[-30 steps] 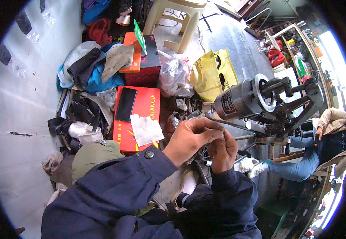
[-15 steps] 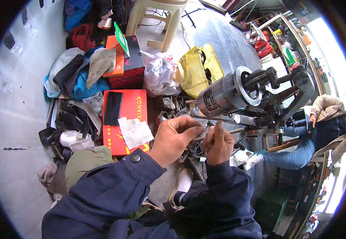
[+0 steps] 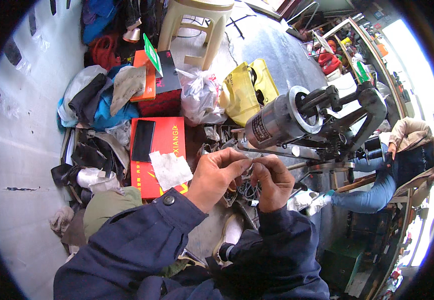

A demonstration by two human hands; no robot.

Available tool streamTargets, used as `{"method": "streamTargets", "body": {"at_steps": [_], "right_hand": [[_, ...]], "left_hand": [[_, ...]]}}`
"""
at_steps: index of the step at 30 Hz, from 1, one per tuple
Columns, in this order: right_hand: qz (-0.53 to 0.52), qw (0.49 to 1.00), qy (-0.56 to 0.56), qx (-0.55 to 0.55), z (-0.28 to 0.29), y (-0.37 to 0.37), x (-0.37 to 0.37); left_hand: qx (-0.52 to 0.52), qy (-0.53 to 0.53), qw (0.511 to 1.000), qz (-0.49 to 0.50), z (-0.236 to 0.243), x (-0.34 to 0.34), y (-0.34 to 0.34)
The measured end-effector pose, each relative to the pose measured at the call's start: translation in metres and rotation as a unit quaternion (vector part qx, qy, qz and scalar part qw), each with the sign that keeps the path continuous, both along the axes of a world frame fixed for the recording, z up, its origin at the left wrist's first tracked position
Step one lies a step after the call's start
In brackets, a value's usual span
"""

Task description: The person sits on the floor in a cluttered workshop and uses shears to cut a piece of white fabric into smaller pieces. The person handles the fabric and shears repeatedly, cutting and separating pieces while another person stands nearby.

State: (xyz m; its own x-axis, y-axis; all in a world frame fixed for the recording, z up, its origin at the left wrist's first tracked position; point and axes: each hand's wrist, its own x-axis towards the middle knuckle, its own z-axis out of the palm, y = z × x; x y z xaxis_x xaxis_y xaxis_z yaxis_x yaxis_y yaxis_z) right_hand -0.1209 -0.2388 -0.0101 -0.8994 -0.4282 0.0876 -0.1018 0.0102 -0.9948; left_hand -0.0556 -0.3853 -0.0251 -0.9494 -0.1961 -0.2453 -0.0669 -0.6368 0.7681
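Observation:
In front of my body both hands are raised, their fingertips meeting. My left hand [image 3: 212, 179] is closed in a pinch of thumb and forefinger. My right hand [image 3: 274, 183] is also pinched, its thumb bent against the curled fingers. Anything held between the fingertips is too small to make out. Just beyond my right hand stands a dark metal machine with a thick silver cylinder [image 3: 273, 121], a ring and jointed arms; neither hand touches it. Below the fingers, dark wire-like clutter [image 3: 247, 191] shows in part.
Left of my hands, a red box [image 3: 143, 176] carries a black phone [image 3: 143, 140] and a whitish cloth piece [image 3: 171, 170]. Beyond are a plastic bag [image 3: 199, 95], a yellow bag [image 3: 242, 97] and a beige stool [image 3: 197, 7]. At right sits another person in jeans [image 3: 367, 194].
My right thumb has bent down from upright, and the right fingers have come up against the left fingertips. The left hand keeps its pinch. The whole view has shifted slightly.

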Motion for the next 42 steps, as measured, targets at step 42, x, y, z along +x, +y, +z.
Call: {"method": "streamTargets", "body": {"at_steps": [42], "right_hand": [[-0.132,0.96,0.171,0.18,-0.001,-0.005,-0.016]], "left_hand": [[-0.22,0.003,0.975,0.025,0.023,-0.009,0.023]]}}
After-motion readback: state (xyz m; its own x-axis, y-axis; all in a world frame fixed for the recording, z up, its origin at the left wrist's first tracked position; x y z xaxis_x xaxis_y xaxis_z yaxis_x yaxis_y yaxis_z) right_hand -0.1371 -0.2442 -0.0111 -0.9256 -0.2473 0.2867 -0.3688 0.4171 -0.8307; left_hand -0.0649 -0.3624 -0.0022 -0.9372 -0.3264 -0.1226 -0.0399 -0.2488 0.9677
